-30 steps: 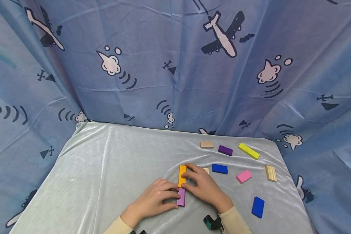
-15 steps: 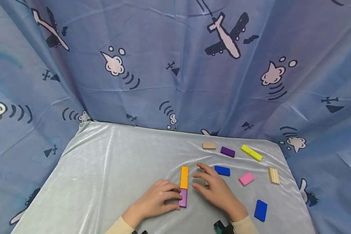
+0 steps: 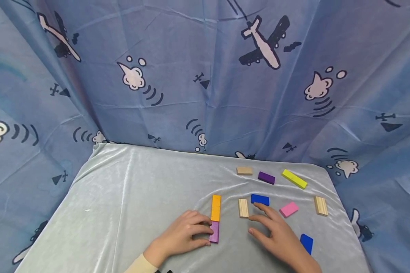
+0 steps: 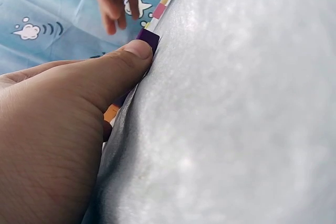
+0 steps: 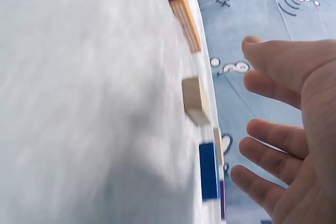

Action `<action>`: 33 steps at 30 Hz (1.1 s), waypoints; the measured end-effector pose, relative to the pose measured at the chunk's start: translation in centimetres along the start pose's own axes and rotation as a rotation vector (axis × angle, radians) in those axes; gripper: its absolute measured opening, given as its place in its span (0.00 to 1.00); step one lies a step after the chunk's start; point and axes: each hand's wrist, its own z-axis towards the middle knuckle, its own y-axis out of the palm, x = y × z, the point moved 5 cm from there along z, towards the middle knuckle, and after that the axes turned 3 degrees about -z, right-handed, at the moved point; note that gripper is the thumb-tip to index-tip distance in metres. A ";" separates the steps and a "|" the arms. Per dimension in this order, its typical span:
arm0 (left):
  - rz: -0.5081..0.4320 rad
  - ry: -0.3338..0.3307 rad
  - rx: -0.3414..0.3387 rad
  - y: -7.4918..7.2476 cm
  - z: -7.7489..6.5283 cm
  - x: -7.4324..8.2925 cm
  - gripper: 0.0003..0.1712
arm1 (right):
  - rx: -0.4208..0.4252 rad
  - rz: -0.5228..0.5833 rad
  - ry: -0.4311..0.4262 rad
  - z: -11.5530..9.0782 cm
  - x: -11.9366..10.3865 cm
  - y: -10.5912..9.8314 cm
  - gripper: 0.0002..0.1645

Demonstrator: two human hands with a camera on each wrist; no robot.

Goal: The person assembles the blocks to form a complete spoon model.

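Note:
A light purple wooden block [image 3: 214, 232] lies end to end with an orange block [image 3: 216, 207] on the cloth-covered table. My left hand [image 3: 185, 234] holds the purple block, its fingertips on the top and left side. The thumb [image 4: 137, 50] presses against its near end in the left wrist view. Over to the right, my right hand [image 3: 278, 235] hovers above the cloth with fingers spread and nothing in them. Nearest to it are a plain wood block [image 3: 243, 208] and a blue block [image 3: 260, 199], whose front edge is partly covered by a finger.
Farther right lie a pink block [image 3: 289, 209], a striped wood block [image 3: 320, 206] and a second blue block [image 3: 306, 243], partly hidden by the right hand. At the back are a tan block [image 3: 244, 171], a dark purple block [image 3: 266, 178] and a yellow-green block [image 3: 294, 179]. A printed curtain [image 3: 171, 76] hangs behind.
My right hand has let go of the orange block and moved right, uncovering the plain wood block. The left hand stays on the purple block, and both joined blocks lie still.

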 end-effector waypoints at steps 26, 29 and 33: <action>0.001 0.000 -0.009 -0.1 0.1 0.4 0.14 | -0.080 -0.104 0.410 -9.7 9.3 -3.2 0.32; 0.002 -0.002 -0.009 -0.1 0.1 0.4 0.14 | -0.079 -0.111 0.418 -10.3 10.1 -3.0 0.32; 0.003 -0.006 -0.009 0.0 0.1 0.3 0.13 | -0.083 -0.112 0.436 -10.9 10.7 -2.7 0.32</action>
